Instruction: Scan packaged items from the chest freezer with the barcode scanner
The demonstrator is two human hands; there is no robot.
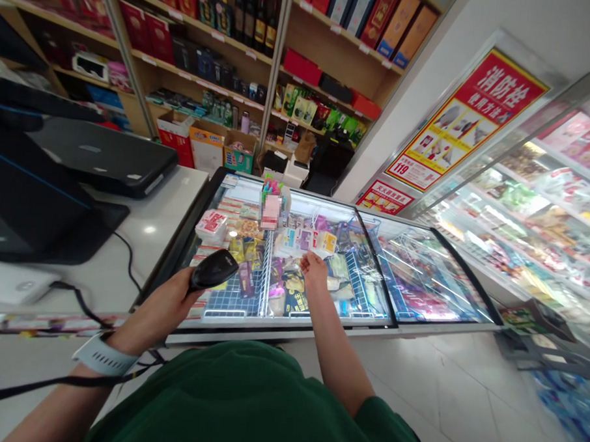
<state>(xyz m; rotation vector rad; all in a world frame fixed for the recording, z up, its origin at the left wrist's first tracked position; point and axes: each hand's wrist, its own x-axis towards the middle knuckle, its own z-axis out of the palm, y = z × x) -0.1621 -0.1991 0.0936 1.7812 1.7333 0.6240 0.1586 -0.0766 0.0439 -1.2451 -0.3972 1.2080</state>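
Observation:
My left hand (pixel 167 301) is wrapped round the handle of a black barcode scanner (pixel 215 268), whose head points to the right over the freezer. My right hand (pixel 314 271) is at the near edge of a row of white packs with coloured labels (pixel 308 241); its fingers are curled, and I cannot make out what is between them. The packs lie on the glass lid of a chest freezer (pixel 363 322). To their left, a white tub with red print (pixel 211 225) sits on the same glass. A container of colourful items (pixel 275 187) stands at the far edge, partly blurred.
On the left counter (pixel 178 206) stands a black checkout terminal (pixel 27 190), with cables trailing near my left wrist. Shelves of bottles and boxes (pixel 255 24) line the back. A pillar carries a red and yellow sign (pixel 468 118). Lit shelves (pixel 561 174) stand to the right.

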